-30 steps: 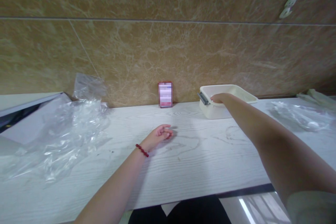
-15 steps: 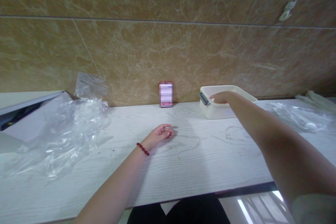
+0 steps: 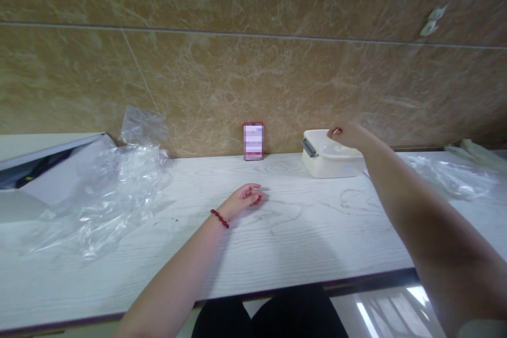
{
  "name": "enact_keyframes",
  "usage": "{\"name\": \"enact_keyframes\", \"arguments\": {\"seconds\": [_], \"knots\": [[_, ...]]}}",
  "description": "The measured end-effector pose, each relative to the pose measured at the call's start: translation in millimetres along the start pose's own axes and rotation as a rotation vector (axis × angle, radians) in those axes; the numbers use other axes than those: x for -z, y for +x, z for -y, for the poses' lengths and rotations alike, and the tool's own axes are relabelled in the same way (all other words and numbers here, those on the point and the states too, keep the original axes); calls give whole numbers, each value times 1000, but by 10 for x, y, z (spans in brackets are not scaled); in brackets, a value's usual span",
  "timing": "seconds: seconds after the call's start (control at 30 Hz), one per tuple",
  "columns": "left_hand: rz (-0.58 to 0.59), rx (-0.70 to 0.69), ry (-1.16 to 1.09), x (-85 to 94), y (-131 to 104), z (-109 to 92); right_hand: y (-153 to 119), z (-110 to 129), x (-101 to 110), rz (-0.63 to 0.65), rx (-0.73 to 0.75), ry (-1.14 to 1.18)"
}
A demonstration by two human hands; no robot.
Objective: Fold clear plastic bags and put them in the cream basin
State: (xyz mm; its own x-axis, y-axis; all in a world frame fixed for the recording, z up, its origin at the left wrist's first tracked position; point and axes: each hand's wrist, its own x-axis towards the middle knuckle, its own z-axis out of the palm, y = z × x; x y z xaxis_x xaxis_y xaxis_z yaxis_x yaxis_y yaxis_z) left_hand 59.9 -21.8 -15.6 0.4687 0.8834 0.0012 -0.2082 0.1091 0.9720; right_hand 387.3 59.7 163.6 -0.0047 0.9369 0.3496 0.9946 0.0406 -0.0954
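Note:
My left hand (image 3: 246, 198), with a red bead bracelet (image 3: 219, 218) at the wrist, rests on the table. Its fingers are loosely bent and apart, and nothing is in them. Over the white plastic box (image 3: 330, 168) by the wall is my right hand (image 3: 344, 135), blurred, with thumb and fingers curled together in a pinch. Whatever may be between those fingertips is too small to make out. A grey clasp (image 3: 309, 148) shows on the box's left end. My right hand and forearm cover part of the box, and its contents are unclear.
A phone (image 3: 253, 141) leans upright against the marble wall (image 3: 222, 84). Crumpled clear plastic (image 3: 122, 185) and an open white carton (image 3: 67, 174) lie on the left of the pale wooden table (image 3: 277, 243). More clear plastic (image 3: 455, 177) lies at right.
My right hand has risen out of the box to above its rim, its fingers now visible and curled. My left hand stays put on the table. The view has shifted slightly.

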Motion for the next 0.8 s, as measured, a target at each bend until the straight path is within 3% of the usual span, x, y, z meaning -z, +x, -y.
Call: {"name": "enact_keyframes", "arguments": {"seconds": [0.07,0.17,0.3,0.4,0.57,0.8], "knots": [[-9,6,5,-7,0,-8,-159,263,26,-59,-21,51],[-15,12,9,-32,-16,-38,-444,743,-80,-47,62,254],[-18,-4,17,-67,-41,-74,-820,1343,-520,34,125,513],[-25,-13,52,-73,-32,-74,-1031,1615,-950,118,120,621],[-1,-28,48,-54,14,-31,-1152,1673,-1460,83,105,765],[-33,-9,-4,-29,18,3,-1090,1595,-1562,158,131,794]]}}
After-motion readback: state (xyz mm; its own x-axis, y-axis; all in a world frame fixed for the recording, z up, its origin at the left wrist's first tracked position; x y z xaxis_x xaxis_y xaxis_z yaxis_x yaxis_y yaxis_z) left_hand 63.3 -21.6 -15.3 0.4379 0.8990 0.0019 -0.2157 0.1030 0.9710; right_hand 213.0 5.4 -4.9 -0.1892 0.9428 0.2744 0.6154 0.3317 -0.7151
